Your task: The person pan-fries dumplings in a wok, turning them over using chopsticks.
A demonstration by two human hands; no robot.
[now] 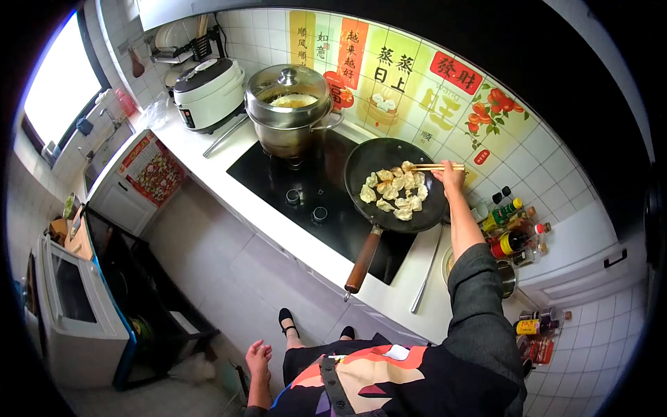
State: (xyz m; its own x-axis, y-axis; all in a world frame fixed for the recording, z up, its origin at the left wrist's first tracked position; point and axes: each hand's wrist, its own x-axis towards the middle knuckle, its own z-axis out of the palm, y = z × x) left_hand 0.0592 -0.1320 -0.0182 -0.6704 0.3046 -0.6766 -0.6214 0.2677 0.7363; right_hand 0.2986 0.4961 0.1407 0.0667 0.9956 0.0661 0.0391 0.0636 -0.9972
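Dumplings in black wok, lidded pot nearby, right hand gripping chopsticks, left hand loosely uncurled

- Dumplings: pale cream, some patched golden-brown
- Wok: black; its handle, reddish brown
- Chopsticks: light tan
- Cooktop: plain black
- Sleeve: charcoal grey
- Garment: black with coral and cream shapes
- Wall tiles: white, gridded with darker lines
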